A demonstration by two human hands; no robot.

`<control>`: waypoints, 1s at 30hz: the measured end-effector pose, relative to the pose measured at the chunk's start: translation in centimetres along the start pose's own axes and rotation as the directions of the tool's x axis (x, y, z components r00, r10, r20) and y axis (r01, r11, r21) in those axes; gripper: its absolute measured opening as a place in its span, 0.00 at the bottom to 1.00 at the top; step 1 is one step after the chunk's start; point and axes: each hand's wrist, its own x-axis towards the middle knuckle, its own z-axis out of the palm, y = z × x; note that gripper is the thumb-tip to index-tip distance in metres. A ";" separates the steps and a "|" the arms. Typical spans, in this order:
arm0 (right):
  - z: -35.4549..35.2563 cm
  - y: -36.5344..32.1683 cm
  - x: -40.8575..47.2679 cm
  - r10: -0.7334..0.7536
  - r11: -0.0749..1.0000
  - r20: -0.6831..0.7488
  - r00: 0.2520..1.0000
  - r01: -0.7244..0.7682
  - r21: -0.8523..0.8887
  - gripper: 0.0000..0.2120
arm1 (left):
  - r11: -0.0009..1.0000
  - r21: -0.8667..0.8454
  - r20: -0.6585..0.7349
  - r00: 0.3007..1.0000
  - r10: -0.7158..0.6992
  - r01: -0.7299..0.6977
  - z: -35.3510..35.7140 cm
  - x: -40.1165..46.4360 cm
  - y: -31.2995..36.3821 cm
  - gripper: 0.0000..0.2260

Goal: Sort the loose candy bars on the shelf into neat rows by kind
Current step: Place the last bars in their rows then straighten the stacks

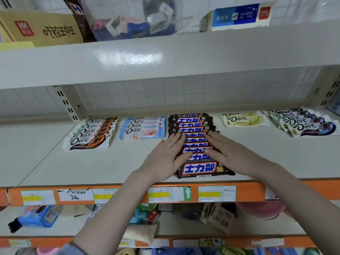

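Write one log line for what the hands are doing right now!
left hand: open, pressing row's left edge | right hand: open, pressing right edge | dark brown Snickers bar row: squared between hands | white shelf

Middle shelf [55, 162], stock by kind, left to right:

- Dove bars, orange-and-brown wrapper [92, 133]: 6 visible, overlapped in 1 row.
- Dove bars, pale blue wrapper with pink picture [142, 128]: 4 visible, 1 row.
- Dark brown bars with blue lettering [195, 144]: 10 visible, 1 row, partly covered by 2 hands, left hand [165, 159] and right hand [235, 155].
- Dove bars, pale yellow-green wrapper [242, 119]: 2 visible, 1 row.
- Dove bars, white-and-dark-blue wrapper [303, 123]: 5 visible, 1 row; rearmost hard to separate.

Total: 5 rows, 5 kinds, about 27 bars.

Price labels [170, 194] on the orange shelf edge: 5 fully seen, 1 more cut off behind the right arm.
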 end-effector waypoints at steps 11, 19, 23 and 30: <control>-0.9 1.2 1.8 -0.065 0.998 -0.042 0.997 0.065 0.002 0.33 | 0.990 0.141 -0.100 0.994 0.034 -0.020 -0.1 -0.1 -0.3 0.32; -2.5 1.8 7.3 -0.080 0.984 -0.055 0.995 0.070 -0.163 0.28 | 0.999 -0.043 -0.041 0.999 0.004 -0.006 0.1 0.0 -0.5 0.38; -3.2 1.4 10.2 -0.048 0.981 -0.001 0.999 0.048 -0.188 0.27 | 0.998 -0.070 -0.046 0.999 0.005 -0.008 0.0 -0.1 -0.4 0.37; -2.1 1.4 12.3 -0.081 0.995 -0.008 0.997 0.081 -0.051 0.21 | 0.997 -0.074 -0.077 0.997 0.011 -0.017 0.1 -0.1 -0.4 0.32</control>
